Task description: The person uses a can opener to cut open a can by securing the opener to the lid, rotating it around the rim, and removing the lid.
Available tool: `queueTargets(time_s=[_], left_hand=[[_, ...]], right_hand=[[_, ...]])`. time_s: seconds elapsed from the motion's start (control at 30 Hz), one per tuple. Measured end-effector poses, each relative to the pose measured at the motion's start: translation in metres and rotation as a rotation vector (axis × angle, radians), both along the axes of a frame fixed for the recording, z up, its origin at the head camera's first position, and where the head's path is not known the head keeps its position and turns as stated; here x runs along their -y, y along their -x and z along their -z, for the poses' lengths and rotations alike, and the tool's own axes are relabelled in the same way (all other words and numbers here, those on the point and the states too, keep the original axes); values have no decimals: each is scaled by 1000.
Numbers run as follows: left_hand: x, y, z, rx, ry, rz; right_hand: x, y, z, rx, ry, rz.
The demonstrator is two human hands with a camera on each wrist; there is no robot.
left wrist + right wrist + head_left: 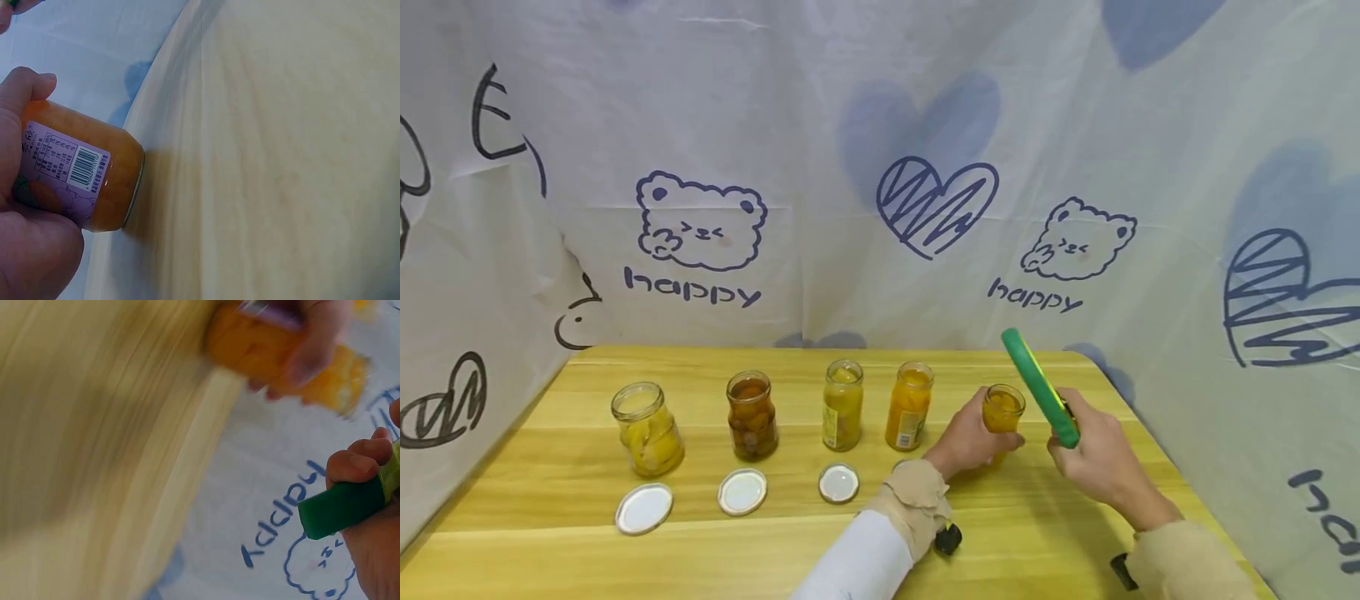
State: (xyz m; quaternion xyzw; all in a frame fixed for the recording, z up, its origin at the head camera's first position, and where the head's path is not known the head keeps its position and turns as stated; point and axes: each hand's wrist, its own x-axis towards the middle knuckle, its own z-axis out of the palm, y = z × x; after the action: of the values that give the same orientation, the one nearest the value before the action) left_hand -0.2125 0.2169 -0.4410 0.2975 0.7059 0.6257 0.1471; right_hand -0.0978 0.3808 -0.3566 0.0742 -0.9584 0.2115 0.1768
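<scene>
My left hand grips a glass jar of orange fruit, its top uncovered. A purple label with a barcode shows on this jar in the left wrist view, its base close to the wooden table. To the right of the jar, my right hand holds a long green jar opener with a yellow inner edge, raised and slanting up to the left. In the right wrist view, fingers curl round the green handle.
Left of my hands stand more uncovered jars: pale yellow fruit, dark brown fruit, yellow-green fruit and orange fruit. Lids lie in front of them, one mostly hidden behind my left wrist. A printed cloth hangs behind the table.
</scene>
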Motion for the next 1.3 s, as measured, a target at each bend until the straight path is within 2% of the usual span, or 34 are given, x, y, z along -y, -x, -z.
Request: queueTargets(time_s=[0.1, 0.27, 0.33, 0.4, 0.67, 0.8, 0.93, 1.07, 1.3], left_hand=[[2, 0, -1, 34, -15, 1], [4, 1, -2, 58, -6, -14], [6, 1, -1, 57, 5, -21], [7, 2, 0, 57, 4, -21], [9, 5, -1, 50, -7, -13], [9, 6, -1, 41, -3, -29], [9, 5, -1, 47, -11, -46], [8, 5, 0, 54, -17, -51], [5, 7, 2, -1, -37, -59]], right_hand=[[8, -5, 5, 31, 229, 28], [18, -10, 16, 29, 657, -61], [21, -10, 21, 16, 769, -103], [25, -10, 25, 15, 836, -112], [36, -11, 35, 81, 1049, -145], [41, -12, 40, 155, 1119, -143], [43, -14, 42, 219, 1149, -121], [44, -16, 44, 240, 1153, -118], [44, -17, 45, 298, 1178, -110]])
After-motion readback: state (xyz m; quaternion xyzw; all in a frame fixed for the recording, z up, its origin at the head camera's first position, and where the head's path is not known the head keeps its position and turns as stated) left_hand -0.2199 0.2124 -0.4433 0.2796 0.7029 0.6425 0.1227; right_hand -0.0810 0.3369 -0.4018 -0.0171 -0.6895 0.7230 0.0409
